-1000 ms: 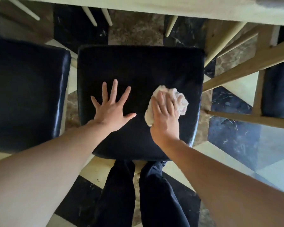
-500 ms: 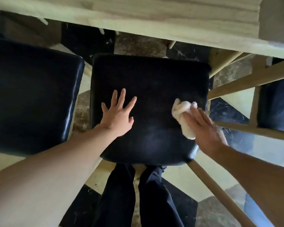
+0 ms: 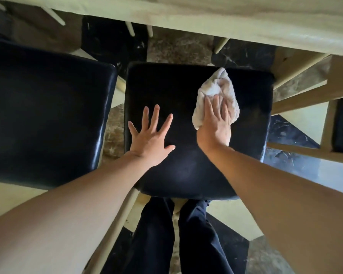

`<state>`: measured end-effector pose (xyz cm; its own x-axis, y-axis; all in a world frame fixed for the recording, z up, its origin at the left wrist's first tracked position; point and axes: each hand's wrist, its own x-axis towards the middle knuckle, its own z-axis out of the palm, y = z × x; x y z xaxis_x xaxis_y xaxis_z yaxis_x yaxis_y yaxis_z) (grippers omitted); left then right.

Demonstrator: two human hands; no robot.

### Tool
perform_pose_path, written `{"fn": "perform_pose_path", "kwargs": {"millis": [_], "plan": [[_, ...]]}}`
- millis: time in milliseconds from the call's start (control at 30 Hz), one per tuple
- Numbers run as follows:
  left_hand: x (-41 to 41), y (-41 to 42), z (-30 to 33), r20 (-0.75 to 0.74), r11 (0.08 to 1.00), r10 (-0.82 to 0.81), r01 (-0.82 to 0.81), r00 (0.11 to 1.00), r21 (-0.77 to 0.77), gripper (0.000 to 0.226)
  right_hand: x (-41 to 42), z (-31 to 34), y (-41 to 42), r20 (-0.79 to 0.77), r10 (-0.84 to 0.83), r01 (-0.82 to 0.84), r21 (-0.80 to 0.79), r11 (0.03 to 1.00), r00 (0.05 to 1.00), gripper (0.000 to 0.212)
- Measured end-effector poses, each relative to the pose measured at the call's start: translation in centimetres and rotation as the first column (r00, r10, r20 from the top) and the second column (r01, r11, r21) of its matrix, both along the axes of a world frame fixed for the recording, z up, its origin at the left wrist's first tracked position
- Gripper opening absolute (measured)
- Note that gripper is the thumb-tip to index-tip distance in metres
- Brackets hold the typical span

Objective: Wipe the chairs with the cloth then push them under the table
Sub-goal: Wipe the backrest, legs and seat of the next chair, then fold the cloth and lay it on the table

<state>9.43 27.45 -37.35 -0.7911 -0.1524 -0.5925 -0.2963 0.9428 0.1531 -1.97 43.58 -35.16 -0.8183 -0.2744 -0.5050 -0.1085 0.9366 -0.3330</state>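
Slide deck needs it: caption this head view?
Right hand presses crumpled white cloth on black padded chair seat; left hand flat beside.

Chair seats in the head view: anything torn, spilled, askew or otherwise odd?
Nothing stands out. The middle chair seat looks intact; the left hand rests flat on it while the right hand presses the cloth.

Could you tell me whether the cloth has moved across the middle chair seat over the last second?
Yes. The cloth, under the right hand, went to the seat's right edge and is now near its far right corner.
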Motion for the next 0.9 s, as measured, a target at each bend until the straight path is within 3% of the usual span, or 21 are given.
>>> {"fn": "perform_pose_path", "kwargs": {"millis": [167,300,400,533,600,733,900], "plan": [[-0.3,-0.2,0.3,0.022,1.000,-0.025,0.024,0.999,0.010,0.102,4.5,0.7,0.2,0.049,0.099,-0.101,0.027,0.995,0.994,0.095],[-0.4,-0.4,1.5,0.061,0.994,-0.043,0.037,0.997,0.100,0.109,7.9,1.8,-0.1,0.134,0.145,-0.146,-0.004,0.989,0.980,0.082],[-0.3,-0.7,3.2,0.059,0.977,-0.083,0.070,0.995,0.201,0.111,7.4,3.3,-1.0,0.273,0.028,-0.010,-0.066,0.998,0.962,0.070],[-0.7,-1.1,6.6,-0.098,0.949,0.008,0.023,0.995,0.314,0.106,4.0,7.5,-1.4,0.555,-0.084,0.227,-0.195,0.954,0.828,0.058],[-1.3,-1.7,9.3,-0.148,0.895,0.118,-0.041,0.982,0.445,0.098,2.3,10.6,-1.0,0.590,-0.070,0.263,-0.247,0.933,0.804,0.046],[-2.1,-2.7,15.8,-0.188,0.824,0.226,-0.084,0.956,0.560,0.071,-0.4,17.0,0.2,0.623,0.017,0.259,-0.349,0.901,0.782,0.049],[-3.1,-3.5,23.2,-0.047,0.711,0.316,-0.204,0.948,0.673,0.044,-1.6,23.8,0.5,0.617,0.137,0.219,-0.466,0.857,0.775,0.033]]}}
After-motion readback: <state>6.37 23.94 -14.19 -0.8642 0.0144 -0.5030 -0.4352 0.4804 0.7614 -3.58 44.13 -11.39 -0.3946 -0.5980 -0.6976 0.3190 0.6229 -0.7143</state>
